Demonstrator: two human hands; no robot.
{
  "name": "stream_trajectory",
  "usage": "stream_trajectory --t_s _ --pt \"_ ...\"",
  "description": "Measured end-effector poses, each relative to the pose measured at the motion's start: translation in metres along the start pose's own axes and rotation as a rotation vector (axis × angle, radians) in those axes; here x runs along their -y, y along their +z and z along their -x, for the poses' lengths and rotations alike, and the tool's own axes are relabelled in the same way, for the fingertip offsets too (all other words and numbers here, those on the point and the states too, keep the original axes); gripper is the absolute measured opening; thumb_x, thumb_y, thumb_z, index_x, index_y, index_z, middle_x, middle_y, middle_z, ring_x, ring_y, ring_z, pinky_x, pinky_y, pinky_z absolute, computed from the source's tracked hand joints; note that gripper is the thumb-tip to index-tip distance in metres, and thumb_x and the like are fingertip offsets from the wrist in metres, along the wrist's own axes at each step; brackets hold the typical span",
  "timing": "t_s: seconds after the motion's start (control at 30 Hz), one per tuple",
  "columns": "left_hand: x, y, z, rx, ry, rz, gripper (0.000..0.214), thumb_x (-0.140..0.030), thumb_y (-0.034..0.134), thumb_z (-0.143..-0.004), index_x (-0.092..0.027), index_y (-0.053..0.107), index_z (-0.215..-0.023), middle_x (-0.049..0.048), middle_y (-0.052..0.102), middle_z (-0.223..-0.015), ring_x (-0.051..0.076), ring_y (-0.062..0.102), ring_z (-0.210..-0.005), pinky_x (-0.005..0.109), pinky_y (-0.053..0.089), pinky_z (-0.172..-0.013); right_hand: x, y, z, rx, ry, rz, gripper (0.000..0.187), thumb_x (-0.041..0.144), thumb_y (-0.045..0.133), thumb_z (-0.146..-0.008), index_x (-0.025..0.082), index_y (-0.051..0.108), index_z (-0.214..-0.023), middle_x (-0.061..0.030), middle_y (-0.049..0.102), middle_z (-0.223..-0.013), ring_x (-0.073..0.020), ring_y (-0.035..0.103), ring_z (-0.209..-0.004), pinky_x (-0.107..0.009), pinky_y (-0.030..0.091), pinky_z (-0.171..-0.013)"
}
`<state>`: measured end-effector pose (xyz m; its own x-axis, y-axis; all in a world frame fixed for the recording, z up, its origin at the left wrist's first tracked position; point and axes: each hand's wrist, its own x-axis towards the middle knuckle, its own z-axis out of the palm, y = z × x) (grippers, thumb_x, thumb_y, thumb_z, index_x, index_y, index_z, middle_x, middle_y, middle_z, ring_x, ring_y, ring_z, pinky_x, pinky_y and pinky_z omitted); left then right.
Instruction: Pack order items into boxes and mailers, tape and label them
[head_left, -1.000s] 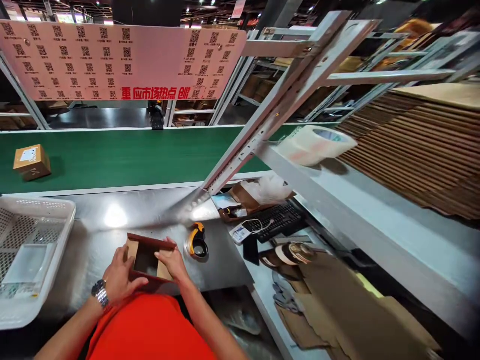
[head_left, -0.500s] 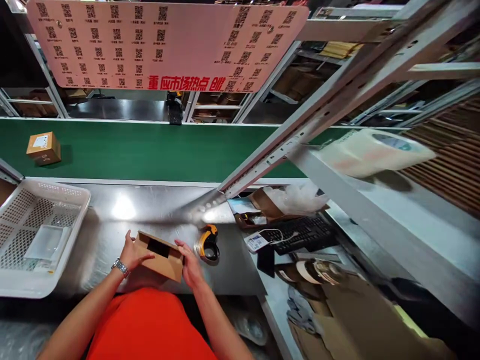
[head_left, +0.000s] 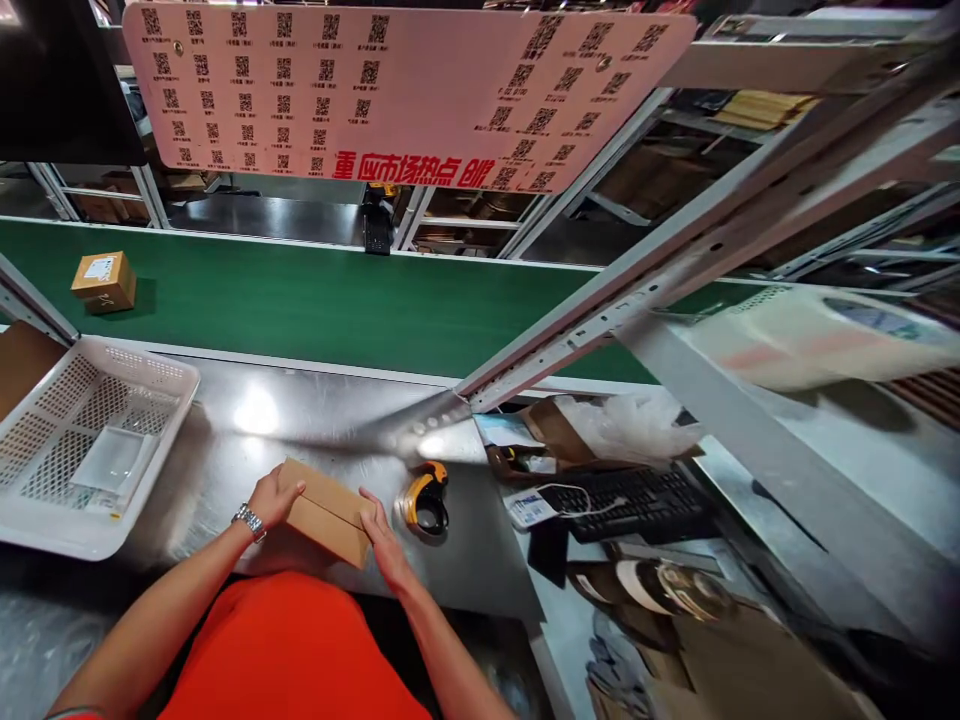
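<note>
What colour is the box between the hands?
Plain brown cardboard; the box shows best in the head view.

Beyond the cardboard box (head_left: 328,505) the counter (head_left: 300,425) lay open to the conveyor (head_left: 337,300). A white basket (head_left: 176,385) hemmed the left; a tape dispenser (head_left: 424,497) and, seemingly, a slanted post (head_left: 570,335) crowded the right.

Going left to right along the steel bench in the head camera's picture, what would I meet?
First a white mesh basket, then the left hand, cardboard box, right hand, yellow tape dispenser, black keyboard.
</note>
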<state>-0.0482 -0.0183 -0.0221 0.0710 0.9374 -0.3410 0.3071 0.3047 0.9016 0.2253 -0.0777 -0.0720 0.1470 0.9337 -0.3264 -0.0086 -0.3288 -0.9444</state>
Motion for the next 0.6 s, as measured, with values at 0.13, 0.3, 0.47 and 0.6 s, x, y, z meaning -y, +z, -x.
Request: stream_trajectory --t_s 0.13,0.3,0.47,0.6 --pt "-0.003 -0.001 0.000 0.014 -0.013 0.020 0.060 -0.066 0.078 -0.081 -0.020 0.076 -0.120 0.0172 0.087 -0.120 0.037 0.081 -0.113 0.049 0.063 -0.102 -0.005 -0.038 -0.024 -0.295 -0.056 0.349 0.095 0.084 0.062 -0.081 0.015 0.066 -0.146 -0.0281 0.068 -0.153 -0.0457 0.058 -0.150 -0.063 0.040 -0.130" --pt "-0.008 -0.003 -0.004 0.018 0.011 0.044 0.058 -0.071 0.079 -0.075 -0.023 0.077 -0.108 0.0167 0.088 -0.117 0.039 0.082 -0.110 0.051 0.064 -0.099 -0.022 -0.068 -0.052 -0.500 -0.010 0.588 0.102 0.063 0.080 -0.065 0.005 0.064 -0.148 -0.0332 0.078 -0.117 -0.0552 0.071 -0.127 -0.067 0.049 -0.113" --pt "-0.012 -0.007 -0.011 0.066 0.023 0.008 0.053 -0.072 0.076 -0.074 -0.025 0.076 -0.099 0.0136 0.089 -0.109 0.038 0.083 -0.103 0.050 0.064 -0.097 -0.011 -0.086 -0.062 -0.478 0.018 0.356 0.091 0.063 0.078 -0.060 0.011 0.073 -0.135 -0.0195 0.078 -0.086 -0.0515 0.078 -0.096 -0.067 0.057 -0.089" --pt "-0.013 -0.008 -0.016 0.104 0.023 -0.063 0.048 -0.063 0.069 -0.084 -0.021 0.077 -0.106 0.0147 0.088 -0.115 0.038 0.081 -0.110 0.045 0.061 -0.100 0.035 -0.088 -0.046 -0.333 0.021 0.045 0.098 0.061 0.078 -0.062 0.019 0.068 -0.150 -0.0104 0.082 -0.097 -0.0359 0.080 -0.077 -0.052 0.066 -0.070"
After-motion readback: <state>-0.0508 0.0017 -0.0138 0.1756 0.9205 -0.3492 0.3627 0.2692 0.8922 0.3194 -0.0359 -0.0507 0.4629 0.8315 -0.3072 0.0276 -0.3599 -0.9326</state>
